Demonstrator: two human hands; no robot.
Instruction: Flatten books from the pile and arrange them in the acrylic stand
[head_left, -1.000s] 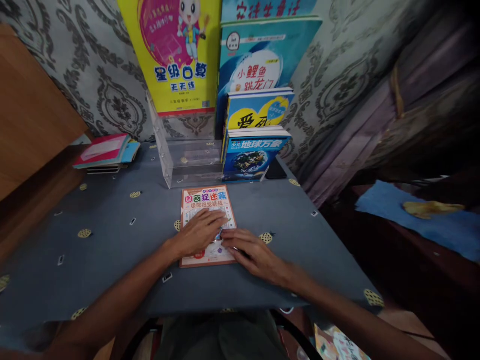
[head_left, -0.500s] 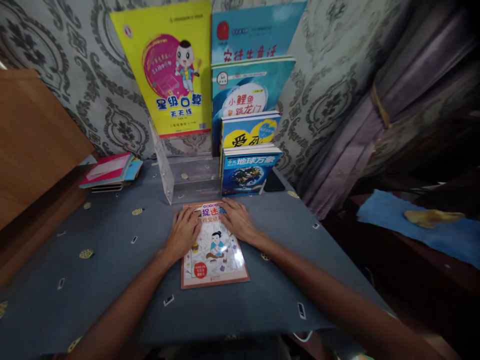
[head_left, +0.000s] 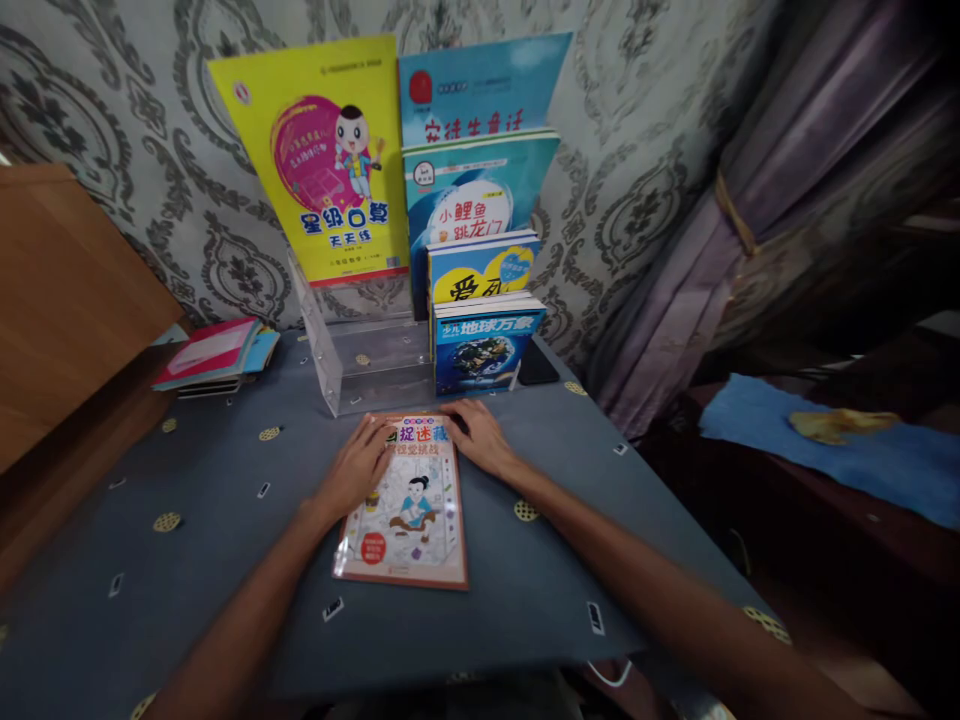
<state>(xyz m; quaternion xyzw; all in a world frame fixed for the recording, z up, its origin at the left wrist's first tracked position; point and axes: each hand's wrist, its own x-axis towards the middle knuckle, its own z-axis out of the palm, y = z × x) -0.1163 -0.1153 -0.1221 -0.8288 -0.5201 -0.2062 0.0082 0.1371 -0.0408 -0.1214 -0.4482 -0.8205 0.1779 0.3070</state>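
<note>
A thin picture book [head_left: 414,510] with an orange-brown border and a drawing of a seated figure in blue lies face up on the table, slightly turned. My left hand [head_left: 354,470] rests along its upper left edge, fingers stretched out over the cover. At the upper right corner is my right hand [head_left: 478,437], its fingers apart and touching the top edge, thumb near the side. Just behind stands a clear acrylic book rack [head_left: 382,385]. It holds a yellow workbook [head_left: 255,130] on the left and several blue storybooks on the right, a globe-covered book [head_left: 487,355] in front.
A dark phone-like slab [head_left: 538,364] lies right of the rack. Several books with a pink cover [head_left: 210,350] are stacked at the back left, beside a wooden panel [head_left: 75,290]. A purple curtain [head_left: 697,270] hangs on the right, near a blue cloth [head_left: 757,415].
The picture book has turned, its lower end swinging to the left. My right hand has shifted from over the cover to its upper right corner. The camera view has also moved slightly.
</note>
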